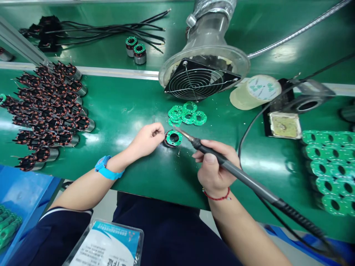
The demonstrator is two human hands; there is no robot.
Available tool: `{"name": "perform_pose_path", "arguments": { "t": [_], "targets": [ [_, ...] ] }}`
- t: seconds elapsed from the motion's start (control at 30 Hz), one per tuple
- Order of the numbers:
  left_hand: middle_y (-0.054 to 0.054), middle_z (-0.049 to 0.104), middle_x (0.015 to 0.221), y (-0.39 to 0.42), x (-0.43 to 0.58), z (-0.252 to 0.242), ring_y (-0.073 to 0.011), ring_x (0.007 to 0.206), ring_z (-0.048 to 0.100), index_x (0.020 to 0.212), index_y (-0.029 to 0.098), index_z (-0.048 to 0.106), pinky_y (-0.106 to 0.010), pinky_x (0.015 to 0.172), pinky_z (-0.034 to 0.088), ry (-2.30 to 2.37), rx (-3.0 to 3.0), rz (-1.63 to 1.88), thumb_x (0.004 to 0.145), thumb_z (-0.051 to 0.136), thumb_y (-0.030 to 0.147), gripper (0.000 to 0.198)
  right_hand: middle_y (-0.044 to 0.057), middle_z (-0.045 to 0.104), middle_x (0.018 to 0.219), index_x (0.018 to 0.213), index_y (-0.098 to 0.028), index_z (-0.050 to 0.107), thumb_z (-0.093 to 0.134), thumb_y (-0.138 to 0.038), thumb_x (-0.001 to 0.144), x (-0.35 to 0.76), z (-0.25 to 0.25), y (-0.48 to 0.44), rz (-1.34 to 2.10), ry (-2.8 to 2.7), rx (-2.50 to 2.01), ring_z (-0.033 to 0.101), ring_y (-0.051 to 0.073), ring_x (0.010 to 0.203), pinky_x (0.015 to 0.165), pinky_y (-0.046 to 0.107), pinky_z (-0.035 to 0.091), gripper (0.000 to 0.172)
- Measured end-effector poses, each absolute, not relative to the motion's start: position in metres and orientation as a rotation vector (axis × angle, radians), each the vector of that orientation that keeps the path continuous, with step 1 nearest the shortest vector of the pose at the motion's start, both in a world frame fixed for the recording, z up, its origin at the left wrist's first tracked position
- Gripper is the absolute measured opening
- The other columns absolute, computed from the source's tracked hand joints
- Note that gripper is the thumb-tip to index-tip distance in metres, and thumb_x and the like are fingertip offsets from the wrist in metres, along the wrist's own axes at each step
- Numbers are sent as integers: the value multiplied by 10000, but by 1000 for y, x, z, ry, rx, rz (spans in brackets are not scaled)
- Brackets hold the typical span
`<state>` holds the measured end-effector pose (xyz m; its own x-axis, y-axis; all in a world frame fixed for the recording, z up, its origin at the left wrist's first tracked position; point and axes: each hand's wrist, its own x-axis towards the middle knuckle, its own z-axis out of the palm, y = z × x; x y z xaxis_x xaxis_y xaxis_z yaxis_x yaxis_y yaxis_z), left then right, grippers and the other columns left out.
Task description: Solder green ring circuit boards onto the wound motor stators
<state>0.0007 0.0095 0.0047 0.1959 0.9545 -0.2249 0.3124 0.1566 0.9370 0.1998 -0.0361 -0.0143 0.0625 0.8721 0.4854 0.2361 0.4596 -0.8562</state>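
A motor stator (166, 142) with a green ring-shaped circuit board (174, 138) on top stands upright on the green bench. At its left side is my left hand (149, 137), fingers curled closed; anything inside them is hidden, and I cannot tell if they touch the stator. My right hand (217, 166) grips a soldering iron (230, 164) like a pen. The iron's tip points left, just above the board's upper edge. Several loose green ring boards (188, 113) lie in a small pile behind the stator.
Wire-wound stators (55, 107) crowd the left side. A fume extractor with a fan grille (196, 79) hangs over the back. Right are a tape roll (255, 92), a sponge in an iron stand (284, 125) and rows of boarded stators (330, 166). The iron's cable (244, 136) loops nearby.
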Motion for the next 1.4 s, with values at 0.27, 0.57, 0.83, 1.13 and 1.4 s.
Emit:
{"name": "perform_pose_path", "arguments": {
  "t": [0.27, 0.57, 0.83, 1.13, 1.4],
  "targets": [
    [53, 434, 582, 8, 2, 10, -89, 571, 399, 642, 174, 452, -224, 545, 297, 1374, 1435, 720, 751, 467, 109, 128, 49, 725, 1111, 1380, -308, 465, 508, -194, 956, 190, -9, -22, 664, -1860, -1030, 687, 230, 1051, 899, 433, 563, 441],
    [52, 474, 634, 2, 1, 11, -103, 592, 439, 756, 184, 474, -238, 561, 321, 1469, 1477, 708, 824, 528, 172, 87, 89, 641, 1271, 1385, -278, 441, 528, -170, 871, 188, -4, -5, 637, -2179, -1113, 601, 276, 1153, 954, 484, 514, 532],
    [8, 563, 758, -6, 2, 9, -135, 681, 496, 832, 173, 544, -278, 640, 365, 1388, 1835, 554, 860, 567, 176, 36, 97, 660, 1203, 1366, -252, 452, 656, -335, 878, 199, -17, -8, 480, -1933, -1223, 630, 271, 1118, 960, 463, 533, 535],
    [36, 529, 686, 2, -3, 10, -95, 612, 447, 786, 164, 544, -225, 581, 353, 1295, 1542, 796, 839, 571, 178, 61, 95, 674, 1200, 1353, -269, 457, 612, -285, 904, 191, -14, -12, 524, -2072, -1095, 659, 258, 1081, 891, 443, 565, 475],
    [44, 510, 647, 4, -4, 9, -79, 585, 438, 746, 151, 545, -214, 564, 351, 1229, 1289, 803, 794, 603, 215, 98, 83, 697, 1192, 1339, -279, 476, 551, -169, 897, 181, -3, -18, 355, -2170, -988, 632, 266, 1125, 919, 470, 501, 462]
  ]
}}
